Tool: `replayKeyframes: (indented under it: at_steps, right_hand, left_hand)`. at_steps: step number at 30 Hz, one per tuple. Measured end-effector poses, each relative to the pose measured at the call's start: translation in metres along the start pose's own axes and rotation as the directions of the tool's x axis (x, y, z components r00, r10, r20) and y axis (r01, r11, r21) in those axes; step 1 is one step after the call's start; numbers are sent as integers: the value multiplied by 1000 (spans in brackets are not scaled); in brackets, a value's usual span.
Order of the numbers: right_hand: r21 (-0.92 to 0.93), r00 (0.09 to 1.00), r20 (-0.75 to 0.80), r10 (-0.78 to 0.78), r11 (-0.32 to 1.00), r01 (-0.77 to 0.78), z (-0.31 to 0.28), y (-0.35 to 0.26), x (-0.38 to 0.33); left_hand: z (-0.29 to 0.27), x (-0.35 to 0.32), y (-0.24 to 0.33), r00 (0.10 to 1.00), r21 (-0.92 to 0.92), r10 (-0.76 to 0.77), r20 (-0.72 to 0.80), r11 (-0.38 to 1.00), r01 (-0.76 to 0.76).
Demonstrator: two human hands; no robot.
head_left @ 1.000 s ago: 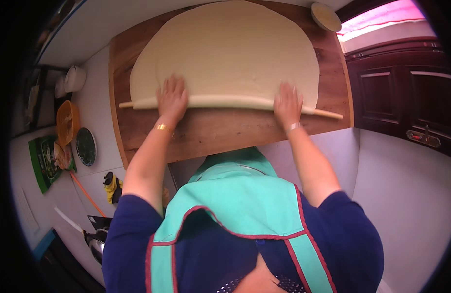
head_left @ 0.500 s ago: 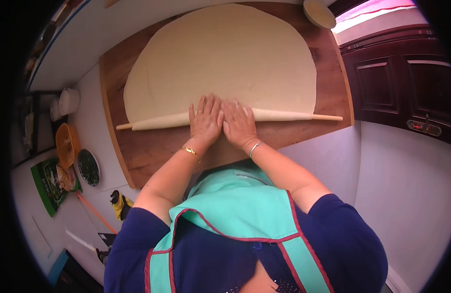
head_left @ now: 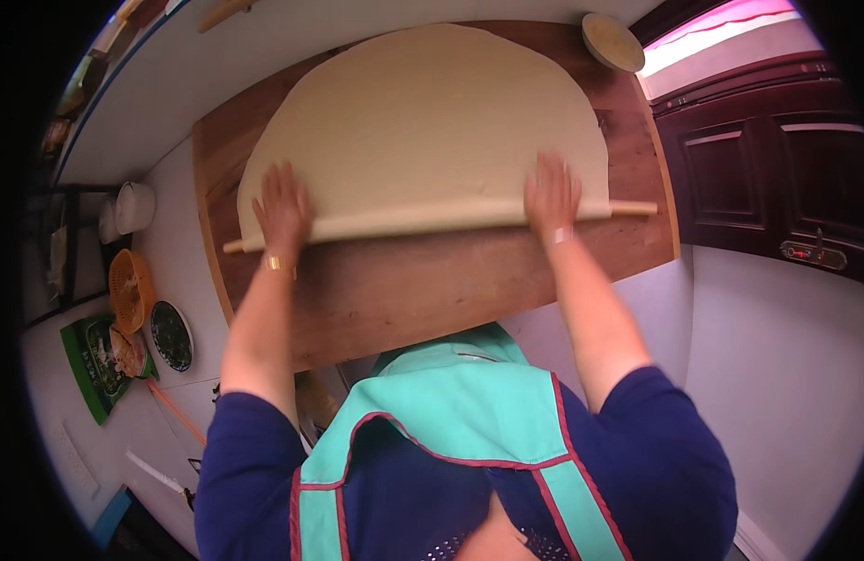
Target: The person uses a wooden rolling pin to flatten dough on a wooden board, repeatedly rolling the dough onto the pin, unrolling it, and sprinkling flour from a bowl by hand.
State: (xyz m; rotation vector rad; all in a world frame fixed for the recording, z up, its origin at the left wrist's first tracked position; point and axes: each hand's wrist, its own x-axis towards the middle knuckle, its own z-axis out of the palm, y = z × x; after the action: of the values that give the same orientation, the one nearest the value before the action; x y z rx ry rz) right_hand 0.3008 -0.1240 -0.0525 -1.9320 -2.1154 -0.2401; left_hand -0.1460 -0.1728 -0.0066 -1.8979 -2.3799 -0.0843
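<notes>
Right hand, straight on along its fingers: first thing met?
Likely the dough, directly ahead of the right hand; height over it is unclear. The bowl lies right of that line.

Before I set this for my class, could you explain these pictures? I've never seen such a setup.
There is no machine, just a person in a green apron, left hand and right hand bare. The camera is worn on their head and looks down; its wide lens makes straight edges bend. On the wooden table lies a large, thin sheet of what looks like dough, its near edge wrapped around a rolling pin whose bare ends stick out. Both open palms lie on the wrapped pin, well apart, fingers pointing away from the body. A pale round bowl sits at the table's far right corner.
</notes>
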Motion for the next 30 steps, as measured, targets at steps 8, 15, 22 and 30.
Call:
replayKeyframes:
  at_steps: [8,15,22,30]
  right_hand:
    - [237,930,168,-326,929,283,-32,-154,-50]
    - [371,984,151,-97,928,34,4,-78,61]
    - [-36,996,83,-37,999,40,-6,19,-12]
    - [232,937,77,-340,920,315,-10,-151,-31]
  left_hand:
    - [23,-68,153,974,-281,221,-53,932,-227]
    - [28,29,60,993,-62,116,-29,991,-117]
    - [41,-25,-37,993,-96,-22,-114,995,11]
    - [19,-50,156,984,-260,158,85,957,-132]
